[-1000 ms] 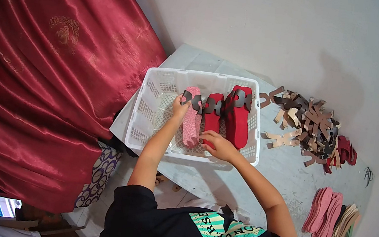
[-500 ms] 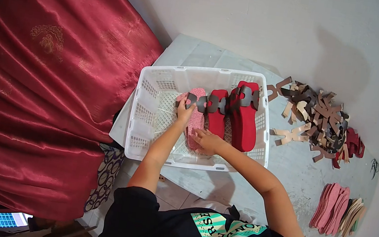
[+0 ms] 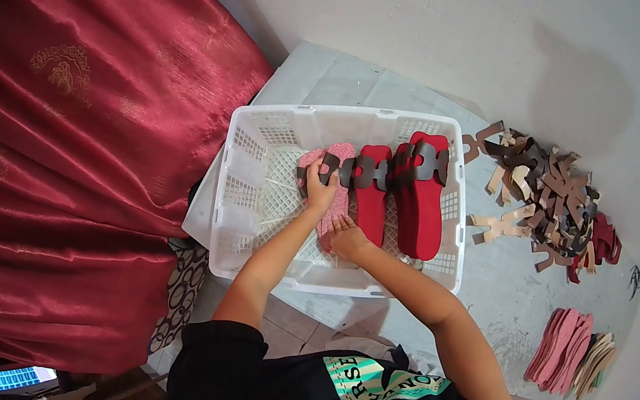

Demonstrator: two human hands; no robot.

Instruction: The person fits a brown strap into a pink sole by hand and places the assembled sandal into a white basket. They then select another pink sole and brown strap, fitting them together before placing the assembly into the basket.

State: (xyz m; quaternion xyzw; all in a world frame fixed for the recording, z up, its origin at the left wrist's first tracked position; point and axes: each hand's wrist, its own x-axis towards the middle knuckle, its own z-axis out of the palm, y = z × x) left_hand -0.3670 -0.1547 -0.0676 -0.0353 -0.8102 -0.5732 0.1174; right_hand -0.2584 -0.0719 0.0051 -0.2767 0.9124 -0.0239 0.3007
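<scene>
A shiny red curtain (image 3: 81,189) with gold motifs fills the left side of the scene. Right of it stands a pale grey table (image 3: 498,284), its far edge near the wall. On the table's left part sits a white plastic basket (image 3: 238,188), open at the top, with lattice panels in its walls and a lattice floor.

The basket holds platform sandals with dark straps. At its right are the large red sandals (image 3: 424,207), the biggest in it; left of these lie the smaller red sandals (image 3: 369,207). The pink sandals (image 3: 334,202), speckled, are left of both, near the middle of the basket, with bare floor showing to their left.

On the table, right of the basket, is a loose heap of cut straps (image 3: 555,202) in brown, black, beige and dark red. Nearer, at the right, lie pink insoles (image 3: 559,352) in a row, with beige insoles (image 3: 596,365) just beside them.

The left hand (image 3: 321,192) is curled narrowly at the straps of the pink sandals. The right hand (image 3: 349,239) is loosely open, its fingers touching their near end. Smallest is a thin dark cord (image 3: 636,282) at the table's right edge.
</scene>
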